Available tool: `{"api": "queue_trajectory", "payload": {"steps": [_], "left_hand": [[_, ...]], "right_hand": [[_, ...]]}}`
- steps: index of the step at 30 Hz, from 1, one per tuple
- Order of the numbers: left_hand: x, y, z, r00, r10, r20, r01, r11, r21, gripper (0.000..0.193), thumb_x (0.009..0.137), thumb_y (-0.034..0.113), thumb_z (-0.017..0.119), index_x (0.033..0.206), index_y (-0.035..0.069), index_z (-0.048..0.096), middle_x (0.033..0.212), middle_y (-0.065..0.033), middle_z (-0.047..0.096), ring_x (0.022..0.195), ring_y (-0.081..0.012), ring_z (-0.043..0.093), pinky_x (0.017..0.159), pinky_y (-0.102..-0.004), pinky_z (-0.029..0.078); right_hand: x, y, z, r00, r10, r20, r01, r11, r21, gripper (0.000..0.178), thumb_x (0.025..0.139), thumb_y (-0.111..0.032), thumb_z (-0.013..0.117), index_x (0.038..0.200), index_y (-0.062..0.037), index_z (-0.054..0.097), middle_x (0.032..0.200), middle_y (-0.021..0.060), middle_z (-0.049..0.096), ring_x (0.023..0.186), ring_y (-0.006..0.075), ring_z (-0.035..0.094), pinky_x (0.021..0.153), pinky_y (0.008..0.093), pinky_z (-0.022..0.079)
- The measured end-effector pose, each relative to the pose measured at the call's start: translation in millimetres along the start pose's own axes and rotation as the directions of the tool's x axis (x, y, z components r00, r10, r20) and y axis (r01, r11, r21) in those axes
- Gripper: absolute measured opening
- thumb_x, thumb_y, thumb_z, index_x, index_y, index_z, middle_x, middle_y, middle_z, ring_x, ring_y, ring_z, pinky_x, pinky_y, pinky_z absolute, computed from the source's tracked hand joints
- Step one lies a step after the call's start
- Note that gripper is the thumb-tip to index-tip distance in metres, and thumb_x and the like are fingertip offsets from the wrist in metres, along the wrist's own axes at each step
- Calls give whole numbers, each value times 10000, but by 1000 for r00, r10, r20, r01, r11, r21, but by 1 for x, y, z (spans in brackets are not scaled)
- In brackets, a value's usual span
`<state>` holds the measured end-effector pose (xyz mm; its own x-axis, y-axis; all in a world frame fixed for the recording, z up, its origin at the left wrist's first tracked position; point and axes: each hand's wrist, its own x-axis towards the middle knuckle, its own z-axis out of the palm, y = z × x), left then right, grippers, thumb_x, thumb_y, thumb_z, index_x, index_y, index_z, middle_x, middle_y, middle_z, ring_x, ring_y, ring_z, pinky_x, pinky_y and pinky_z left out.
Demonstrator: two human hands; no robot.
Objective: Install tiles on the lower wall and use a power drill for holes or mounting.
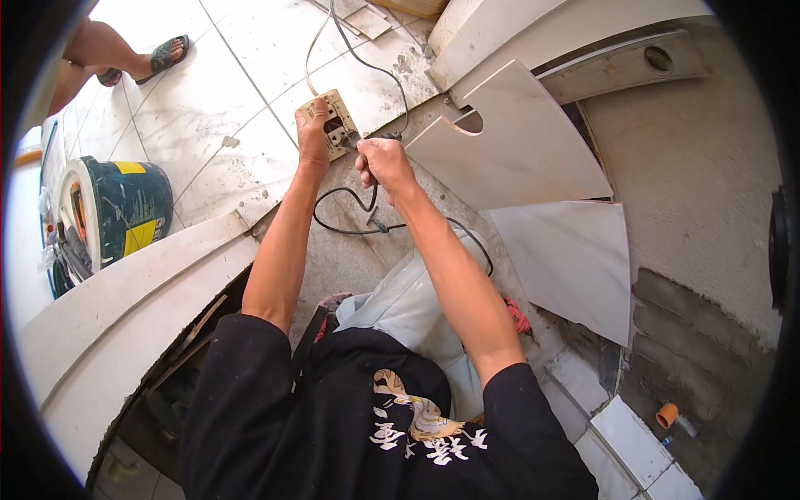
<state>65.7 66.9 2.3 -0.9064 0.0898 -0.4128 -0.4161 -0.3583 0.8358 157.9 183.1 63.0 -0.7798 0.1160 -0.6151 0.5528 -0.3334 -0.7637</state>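
- Bucket (137,204), dark green with yellow patches, is standing on the tiled floor (237,92) by the pale curb (137,287); tools are poking out at its rim.
- Another person's sandaled foot (164,58) is resting on the same floor, toward its far left corner.
- Left hand (312,142) is gripping the power strip (337,107) by its left side; thumb is pressing on top, other fingers going mostly out of sight, so cannot tell how they are set.
- Power strip, beige, is overlapping the tiled floor's near right edge; cannot tell if it is resting or lifted. Pale cord is running up from its far end.
- Plug (352,140) is meeting the strip's near right end; cannot tell how deep it is sitting.
- Right hand (386,167) is clamping fingers together around plug and black cord (333,227), which is looping below.
- Notched tile (508,146) is lying right of the hands, rounded cutout facing them; plain tile (575,258) is adjoining its near edge.
- Orange pipe end (667,415) is sticking out, far right.
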Motion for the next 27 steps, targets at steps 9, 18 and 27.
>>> {"api": "queue_trajectory", "payload": {"steps": [9, 18, 27], "left_hand": [[-4, -6, 5, 964, 265, 19, -263, 940, 219, 592, 881, 440, 676, 1237, 64, 388, 1020, -100, 582, 889, -151, 611, 730, -279, 551], [-8, -4, -1, 963, 249, 107, -262, 957, 128, 519, 943, 448, 589, 1267, 94, 389, 1039, -99, 579, 919, -146, 546, 794, -283, 481], [-8, -17, 0, 959, 280, 43, -283, 942, 178, 473, 955, 442, 576, 1242, 99, 422, 1052, -80, 548, 919, -146, 509, 793, -281, 456]], "right_hand": [[-1, -2, -11, 997, 66, 26, -67, 996, 59, 203, 928, -192, 549, 797, -38, 568, 636, 18, 550, 444, 89, 459, 395, 263, 413], [6, -10, -10, 987, 159, -15, -157, 981, 117, 173, 916, -160, 550, 790, -42, 553, 610, 5, 509, 440, 76, 432, 384, 249, 381], [32, -2, 5, 979, 24, -203, -74, 968, -240, 234, 870, -144, 541, 677, -11, 546, 553, 31, 490, 394, 111, 418, 344, 279, 352]]}}
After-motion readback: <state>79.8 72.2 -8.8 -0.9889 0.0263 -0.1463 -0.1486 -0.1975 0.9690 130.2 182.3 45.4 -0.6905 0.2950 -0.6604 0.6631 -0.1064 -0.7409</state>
